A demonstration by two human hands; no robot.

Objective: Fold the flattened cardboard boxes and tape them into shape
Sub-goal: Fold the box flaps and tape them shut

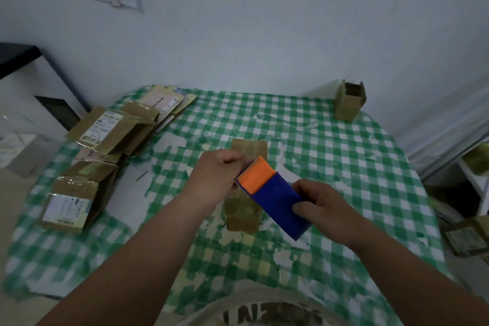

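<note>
- One small cardboard box (244,213) stands on the surface (330,140) directly beneath both hands, its far flap showing beyond the fingers and its near side showing under the tape dispenser (275,197).
- The tape dispenser, blue in the body with an orange toothed head, is held tilted above the box, its head pointing away and to the left.
- The right hand (321,209) grips the blue end of the dispenser, fingers curled round it.
- The left hand (215,176) is closed at the orange head, fingers pinched together against the toothed edge; whether they hold a strip of tape is too blurred to tell.
- Out to the left of the left hand lies a pile of flattened boxes (105,137), several carrying labels and shiny tape.
- Far beyond the right hand, near the wall, a folded box (349,103) stands upright with its top flaps open.
- The surface wears a green and white checked cloth (370,188), worn through in patches.
- To the right of the right hand, off the surface, more boxes (465,238) sit low down.
</note>
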